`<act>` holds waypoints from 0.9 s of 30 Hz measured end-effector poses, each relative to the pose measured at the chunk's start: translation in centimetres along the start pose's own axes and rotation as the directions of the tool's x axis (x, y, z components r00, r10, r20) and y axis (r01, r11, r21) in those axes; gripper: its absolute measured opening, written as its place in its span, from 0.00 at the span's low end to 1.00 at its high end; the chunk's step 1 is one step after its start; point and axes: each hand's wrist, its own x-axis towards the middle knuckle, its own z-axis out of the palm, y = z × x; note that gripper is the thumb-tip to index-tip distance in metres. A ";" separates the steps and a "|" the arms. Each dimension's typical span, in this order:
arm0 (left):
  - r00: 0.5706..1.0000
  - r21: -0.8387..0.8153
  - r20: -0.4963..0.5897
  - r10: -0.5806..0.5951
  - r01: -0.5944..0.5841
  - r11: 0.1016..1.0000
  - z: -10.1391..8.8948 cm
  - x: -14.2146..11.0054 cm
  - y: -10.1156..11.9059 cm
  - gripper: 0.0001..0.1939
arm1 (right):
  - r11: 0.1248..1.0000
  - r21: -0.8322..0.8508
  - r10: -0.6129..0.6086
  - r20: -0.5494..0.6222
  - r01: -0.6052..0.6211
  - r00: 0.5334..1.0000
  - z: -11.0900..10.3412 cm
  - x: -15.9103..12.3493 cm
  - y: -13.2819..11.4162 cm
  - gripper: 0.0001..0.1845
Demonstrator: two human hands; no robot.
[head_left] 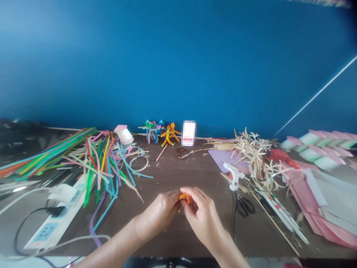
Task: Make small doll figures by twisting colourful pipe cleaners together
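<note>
An orange pipe cleaner (184,197), bent into a small loop, is pinched between my two hands above the front middle of the dark table. My left hand (163,208) is closed on its left end, with the fingertips partly hidden. From the other side, my right hand (203,208) grips it between thumb and fingers. Farther back stand small pipe-cleaner figures: orange ones (169,134) with thin limbs, and beside them blue, green and purple ones (153,130).
At left lie a heap of coloured pipe cleaners (97,160) and a power strip (55,219) with plugs and cables. To the right are a white glue gun (234,176), black scissors (245,206), dried pale flowers (253,152), pink paper (309,201) and several white-and-pink cups (329,158).
</note>
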 end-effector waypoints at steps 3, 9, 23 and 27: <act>1.000 -0.009 0.006 -0.004 0.004 1.000 0.1 0.0 -0.1 0.11 | 1.000 0.013 0.017 0.019 -0.017 1.000 0.0 0.1 0.0 0.14; 0.994 -0.234 0.065 -0.087 0.100 0.967 -0.4 0.2 0.4 0.10 | 0.946 0.263 0.171 0.084 -0.187 0.982 0.1 0.1 0.4 0.20; 0.886 -0.776 0.450 0.110 0.327 0.540 -1.3 0.4 -0.4 0.18 | 0.475 0.675 0.164 0.563 -0.565 0.810 -0.4 0.9 1.8 0.20; 0.876 -0.798 0.474 0.086 0.386 0.462 -0.9 0.5 -1.1 0.17 | 0.531 0.646 0.159 0.560 -0.549 0.813 -0.7 1.2 1.7 0.16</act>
